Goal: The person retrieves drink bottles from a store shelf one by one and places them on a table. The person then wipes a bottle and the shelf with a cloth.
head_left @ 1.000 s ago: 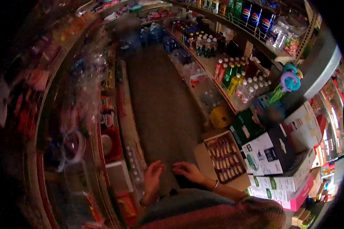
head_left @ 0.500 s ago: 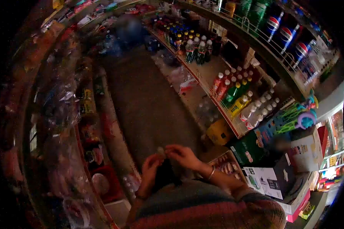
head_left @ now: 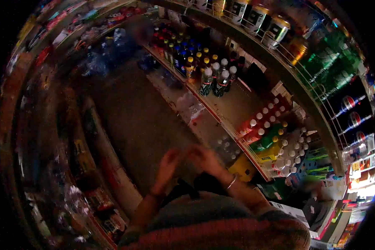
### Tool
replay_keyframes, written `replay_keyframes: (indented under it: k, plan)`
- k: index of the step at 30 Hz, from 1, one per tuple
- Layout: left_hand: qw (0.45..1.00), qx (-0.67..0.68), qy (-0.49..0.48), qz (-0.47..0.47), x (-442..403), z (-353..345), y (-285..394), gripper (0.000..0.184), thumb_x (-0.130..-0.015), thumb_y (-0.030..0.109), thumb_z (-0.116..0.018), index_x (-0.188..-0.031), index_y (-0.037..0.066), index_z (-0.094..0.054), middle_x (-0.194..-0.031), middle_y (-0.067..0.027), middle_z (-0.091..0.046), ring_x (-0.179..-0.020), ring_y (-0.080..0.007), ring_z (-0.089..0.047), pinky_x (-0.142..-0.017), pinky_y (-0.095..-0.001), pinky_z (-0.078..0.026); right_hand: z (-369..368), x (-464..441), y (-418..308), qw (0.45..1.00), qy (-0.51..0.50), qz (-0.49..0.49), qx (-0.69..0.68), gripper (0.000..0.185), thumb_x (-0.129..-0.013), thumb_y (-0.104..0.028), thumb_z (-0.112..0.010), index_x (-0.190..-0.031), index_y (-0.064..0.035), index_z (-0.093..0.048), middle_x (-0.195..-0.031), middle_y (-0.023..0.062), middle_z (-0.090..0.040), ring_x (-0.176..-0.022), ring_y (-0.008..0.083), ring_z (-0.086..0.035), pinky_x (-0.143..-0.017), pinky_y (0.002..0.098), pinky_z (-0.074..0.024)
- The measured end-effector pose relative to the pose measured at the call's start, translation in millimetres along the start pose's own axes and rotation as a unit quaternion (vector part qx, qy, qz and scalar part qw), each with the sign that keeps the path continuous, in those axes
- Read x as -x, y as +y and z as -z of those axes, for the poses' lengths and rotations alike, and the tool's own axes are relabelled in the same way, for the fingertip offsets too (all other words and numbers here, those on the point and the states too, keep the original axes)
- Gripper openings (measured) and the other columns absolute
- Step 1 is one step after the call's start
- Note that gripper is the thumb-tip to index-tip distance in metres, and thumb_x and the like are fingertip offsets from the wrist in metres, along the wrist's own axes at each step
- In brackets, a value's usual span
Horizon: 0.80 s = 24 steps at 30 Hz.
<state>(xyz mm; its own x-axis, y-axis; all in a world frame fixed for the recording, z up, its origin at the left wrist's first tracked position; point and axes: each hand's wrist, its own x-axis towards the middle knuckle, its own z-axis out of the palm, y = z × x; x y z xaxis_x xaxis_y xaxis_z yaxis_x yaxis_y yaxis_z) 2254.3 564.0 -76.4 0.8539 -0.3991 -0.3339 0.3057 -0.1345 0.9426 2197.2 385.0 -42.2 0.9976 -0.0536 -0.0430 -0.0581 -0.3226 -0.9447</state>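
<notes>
Left hand (head_left: 170, 163): fingers bent inward; blurred, cannot tell whether holding anything.
Right hand (head_left: 203, 159): likewise bent, presumably for close two-handed work; hold indeterminate.
Yellow box (head_left: 241, 167): nearest the right wrist, low beside the shelf (head_left: 237, 104).
Bottles (head_left: 267, 143): upright, grouped, presumably for easy picking.

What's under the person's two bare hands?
Dark brownish aisle floor shows beyond the bare left hand and bare right hand. Whatever is straight beneath them is covered, so I can't tell.

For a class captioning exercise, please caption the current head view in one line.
Left hand and right hand close together over a dim aisle floor, bottles on the shelf alongside.
</notes>
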Motion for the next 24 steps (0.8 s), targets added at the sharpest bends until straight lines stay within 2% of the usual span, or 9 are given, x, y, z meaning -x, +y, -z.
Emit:
replay_keyframes:
  k: [2,5,8,10,14,17,19,21,24]
  plan:
    - [0.999,-0.008,-0.045,-0.014,-42,-5,25,0.037,-0.087,0.009,-0.057,-0.123,0.0,-0.049,-0.119,-0.0109,-0.056,-0.11,-0.0196,-0.053,-0.094,-0.0315,-0.042,19,-32,-1,0.998,0.051,-0.024,-0.043,0.026,-0.089,-0.015,-0.053,-0.113,-0.0074,-0.058,-0.105,0.0133,-0.064,-0.089,0.0274,-0.063,-0.075,0.0366,-0.0501]
    - [0.993,-0.051,-0.093,-0.043,-111,-12,32,0.037,-0.086,0.007,-0.057,-0.122,0.002,-0.05,-0.118,-0.0095,-0.057,-0.109,-0.0189,-0.054,-0.094,-0.0312,-0.042,52,-82,26,0.992,0.083,-0.001,0.098,0.024,-0.089,-0.014,-0.051,-0.111,-0.0075,-0.06,-0.109,0.0121,-0.062,-0.093,0.0282,-0.061,-0.077,0.0372,-0.0489]
    - [0.99,-0.004,-0.115,-0.087,-182,-23,23,0.035,-0.086,0.005,-0.057,-0.12,0.003,-0.052,-0.114,-0.0082,-0.059,-0.104,-0.0173,-0.055,-0.09,-0.0311,-0.044,87,-142,15,0.983,0.167,-0.03,0.069,0.028,-0.085,-0.011,-0.059,-0.111,-0.0014,-0.057,-0.096,0.0108,-0.064,-0.088,0.0198,-0.062,-0.075,0.0303,-0.0488]
    - [0.986,-0.05,-0.112,-0.112,-224,-31,34,0.034,-0.085,0.004,-0.057,-0.119,0.004,-0.052,-0.11,-0.0069,-0.06,-0.101,-0.0161,-0.056,-0.087,-0.0308,-0.046,113,-187,33,0.977,0.213,-0.027,-0.013,0.031,-0.084,-0.011,-0.061,-0.113,-0.0016,-0.055,-0.097,0.0124,-0.064,-0.088,0.0229,-0.062,-0.075,0.0321,-0.0491]
    - [0.977,-0.018,-0.131,-0.168,-303,-46,28,0.034,-0.085,0.006,-0.059,-0.118,0.006,-0.052,-0.105,-0.0055,-0.061,-0.096,-0.0139,-0.057,-0.081,-0.0294,-0.048,148,-251,69,0.927,0.293,0.1,0.212,0.042,-0.081,-0.009,-0.062,-0.121,-0.0027,-0.05,-0.106,0.0161,-0.059,-0.096,0.0292,-0.059,-0.08,0.0377,-0.0483]
    - [0.97,0.053,-0.181,-0.152,-338,-66,62,0.036,-0.083,0.009,-0.063,-0.117,0.005,-0.052,-0.103,-0.005,-0.06,-0.093,-0.0157,-0.058,-0.079,-0.0299,-0.048,166,-281,67,0.927,0.273,0.038,0.254,0.051,-0.079,-0.01,-0.063,-0.127,-0.0045,-0.044,-0.122,0.0173,-0.049,-0.11,0.0342,-0.051,-0.089,0.0422,-0.0449]
    - [0.978,-0.019,-0.188,-0.089,-365,-82,64,0.044,-0.082,0.01,-0.064,-0.121,0.004,-0.047,-0.107,-0.0074,-0.057,-0.096,-0.0182,-0.057,-0.079,-0.0326,-0.049,168,-293,80,0.855,0.288,0.115,0.415,0.054,-0.081,-0.015,-0.062,-0.129,-0.0051,-0.041,-0.13,0.0187,-0.041,-0.116,0.0366,-0.044,-0.093,0.0444,-0.042]
    - [0.977,-0.089,-0.192,-0.033,-400,-100,62,0.052,-0.081,0.01,-0.066,-0.126,0.002,-0.042,-0.112,-0.0099,-0.053,-0.099,-0.0206,-0.056,-0.079,-0.0353,-0.049,173,-304,88,0.835,0.26,0.078,0.478,0.056,-0.082,-0.02,-0.061,-0.131,-0.0055,-0.039,-0.134,0.0205,-0.035,-0.12,0.0388,-0.04,-0.095,0.0462,-0.0403]
    - [0.966,-0.147,-0.213,-0.012,-439,-110,50,0.064,-0.079,0.011,-0.068,-0.133,0.001,-0.033,-0.121,-0.0135,-0.046,-0.107,-0.0246,-0.052,-0.081,-0.0384,-0.048,172,-321,90,0.884,0.21,-0.097,0.406,0.058,-0.083,-0.026,-0.059,-0.133,-0.0058,-0.036,-0.135,0.0236,-0.032,-0.122,0.0409,-0.038,-0.095,0.0476,-0.0402]
